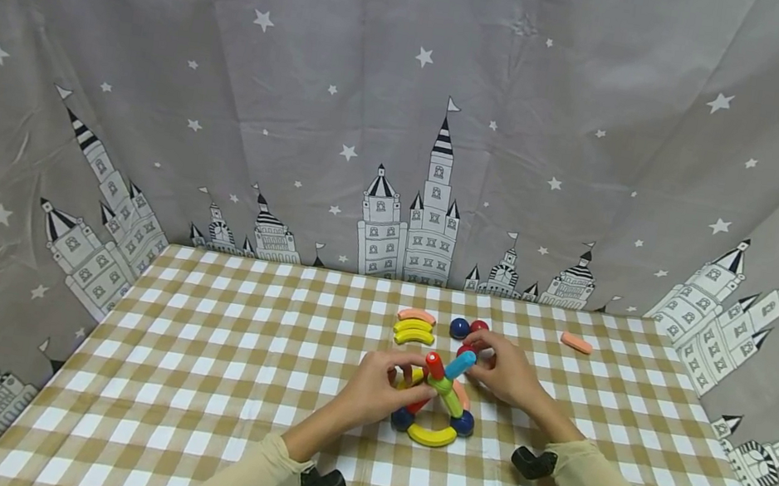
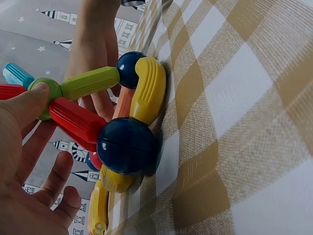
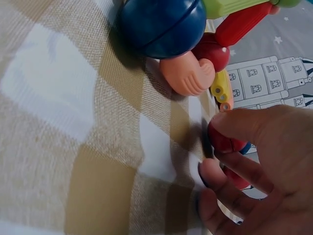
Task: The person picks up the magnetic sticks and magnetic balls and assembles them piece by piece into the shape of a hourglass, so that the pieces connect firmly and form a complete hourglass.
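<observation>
In the head view, a frame of magnetic sticks and balls stands on the checked cloth. Its base has dark blue balls [image 1: 462, 423] joined by curved yellow [image 1: 432, 436] and orange [image 3: 188, 73] sticks. Straight red [image 2: 76, 120] and green [image 2: 90, 82] sticks rise to a green ball [image 2: 54, 89], from which a red stick [image 1: 434, 364] and a light blue stick [image 1: 460, 364] jut upward. My left hand [image 1: 375, 388] pinches that green ball between thumb and fingers. Behind the frame, my right hand [image 1: 507, 374] holds a loose red ball [image 3: 222, 139] between thumb and index finger, low by the cloth.
Curved yellow sticks [image 1: 413, 336] and an orange one [image 1: 416, 314] lie behind the frame. A dark blue ball [image 1: 460, 328] and another red ball [image 1: 479, 327] sit beyond my right hand. One straight orange stick [image 1: 576, 343] lies farther right. A grey castle-print curtain [image 1: 305, 96] hangs behind.
</observation>
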{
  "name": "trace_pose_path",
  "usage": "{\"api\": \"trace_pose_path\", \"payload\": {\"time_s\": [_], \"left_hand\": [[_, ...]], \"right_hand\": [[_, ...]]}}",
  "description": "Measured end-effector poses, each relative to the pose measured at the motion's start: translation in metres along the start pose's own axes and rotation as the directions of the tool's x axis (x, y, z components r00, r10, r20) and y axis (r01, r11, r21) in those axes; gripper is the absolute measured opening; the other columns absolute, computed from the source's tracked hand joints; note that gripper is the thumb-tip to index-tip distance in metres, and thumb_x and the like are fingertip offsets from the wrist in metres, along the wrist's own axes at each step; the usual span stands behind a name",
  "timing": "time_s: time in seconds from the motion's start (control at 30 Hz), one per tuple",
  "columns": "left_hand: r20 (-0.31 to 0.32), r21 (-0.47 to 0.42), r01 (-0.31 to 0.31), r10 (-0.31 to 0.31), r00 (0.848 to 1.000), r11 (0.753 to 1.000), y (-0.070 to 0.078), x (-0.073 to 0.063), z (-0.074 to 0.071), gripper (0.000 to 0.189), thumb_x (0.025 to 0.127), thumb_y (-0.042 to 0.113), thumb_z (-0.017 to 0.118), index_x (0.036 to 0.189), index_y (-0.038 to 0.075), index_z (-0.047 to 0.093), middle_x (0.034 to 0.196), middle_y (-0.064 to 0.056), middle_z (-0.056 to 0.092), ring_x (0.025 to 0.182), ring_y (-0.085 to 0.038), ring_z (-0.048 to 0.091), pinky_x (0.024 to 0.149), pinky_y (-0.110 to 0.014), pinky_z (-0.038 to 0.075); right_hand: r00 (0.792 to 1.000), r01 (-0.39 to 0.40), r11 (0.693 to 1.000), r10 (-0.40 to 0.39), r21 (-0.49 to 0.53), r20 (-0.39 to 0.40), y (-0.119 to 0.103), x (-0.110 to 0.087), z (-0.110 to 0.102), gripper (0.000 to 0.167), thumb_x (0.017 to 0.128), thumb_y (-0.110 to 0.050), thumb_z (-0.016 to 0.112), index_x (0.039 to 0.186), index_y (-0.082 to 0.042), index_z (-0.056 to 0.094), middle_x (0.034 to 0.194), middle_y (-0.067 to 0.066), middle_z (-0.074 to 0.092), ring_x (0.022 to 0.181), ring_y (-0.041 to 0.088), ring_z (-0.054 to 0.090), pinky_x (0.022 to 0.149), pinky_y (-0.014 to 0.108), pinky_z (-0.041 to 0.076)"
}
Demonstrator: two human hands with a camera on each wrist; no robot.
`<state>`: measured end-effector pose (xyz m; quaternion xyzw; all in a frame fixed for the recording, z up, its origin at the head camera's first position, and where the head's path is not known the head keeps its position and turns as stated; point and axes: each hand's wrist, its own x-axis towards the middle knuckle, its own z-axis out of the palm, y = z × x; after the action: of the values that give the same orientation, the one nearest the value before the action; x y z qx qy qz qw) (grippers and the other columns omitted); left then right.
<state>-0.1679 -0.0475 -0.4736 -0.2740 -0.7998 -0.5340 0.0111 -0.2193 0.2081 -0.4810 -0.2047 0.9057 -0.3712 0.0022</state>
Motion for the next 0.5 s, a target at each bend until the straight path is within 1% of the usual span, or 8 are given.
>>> {"api": "trace_pose_path", "payload": {"time_s": [0.1, 0.23, 0.33, 0.5], "left_hand": [[0.002, 0.001, -0.001, 0.001, 1.0, 1.0, 0.0, 0.0, 0.0, 0.026, 0.09, 0.022, 0.082, 0.114, 0.016, 0.076, 0.102, 0.006, 0.074, 0.078, -0.022, 0.063, 0.063, -0.027, 0.047], [0.002, 0.005, -0.004, 0.004, 1.0, 1.0, 0.0, 0.0, 0.0, 0.025, 0.09, 0.023, 0.082, 0.113, 0.016, 0.076, 0.1, 0.006, 0.074, 0.078, -0.022, 0.062, 0.063, -0.027, 0.047], [0.004, 0.004, -0.002, 0.002, 1.0, 1.0, 0.0, 0.001, 0.0, 0.025, 0.09, 0.023, 0.082, 0.113, 0.016, 0.076, 0.1, 0.005, 0.074, 0.078, -0.023, 0.062, 0.063, -0.028, 0.047], [0.002, -0.01, 0.012, -0.012, 1.0, 1.0, -0.001, 0.001, 0.001, 0.026, 0.089, 0.023, 0.083, 0.114, 0.016, 0.077, 0.101, 0.004, 0.075, 0.079, -0.024, 0.063, 0.064, -0.028, 0.046]], "right_hand": [[0.999, 0.016, 0.999, -0.018, 0.03, 0.038, -0.001, -0.002, -0.004, 0.03, 0.088, -0.005, 0.079, 0.115, -0.009, 0.067, 0.114, 0.012, 0.069, 0.092, 0.024, 0.065, 0.077, 0.036, 0.055], [0.996, 0.018, 0.998, -0.023, 0.063, 0.088, -0.008, -0.007, -0.015, 0.032, 0.089, -0.007, 0.079, 0.119, -0.01, 0.066, 0.116, 0.012, 0.07, 0.081, 0.02, 0.062, 0.072, 0.031, 0.054], [0.995, 0.026, 0.997, -0.033, 0.077, 0.096, -0.014, -0.011, -0.025, 0.033, 0.09, -0.006, 0.079, 0.121, -0.01, 0.066, 0.116, 0.012, 0.071, 0.076, 0.017, 0.062, 0.07, 0.031, 0.055], [0.997, 0.031, 0.994, -0.039, 0.107, 0.068, -0.025, -0.019, -0.041, 0.035, 0.09, -0.007, 0.079, 0.123, -0.012, 0.067, 0.118, 0.009, 0.07, 0.079, 0.018, 0.065, 0.071, 0.031, 0.056]]}}
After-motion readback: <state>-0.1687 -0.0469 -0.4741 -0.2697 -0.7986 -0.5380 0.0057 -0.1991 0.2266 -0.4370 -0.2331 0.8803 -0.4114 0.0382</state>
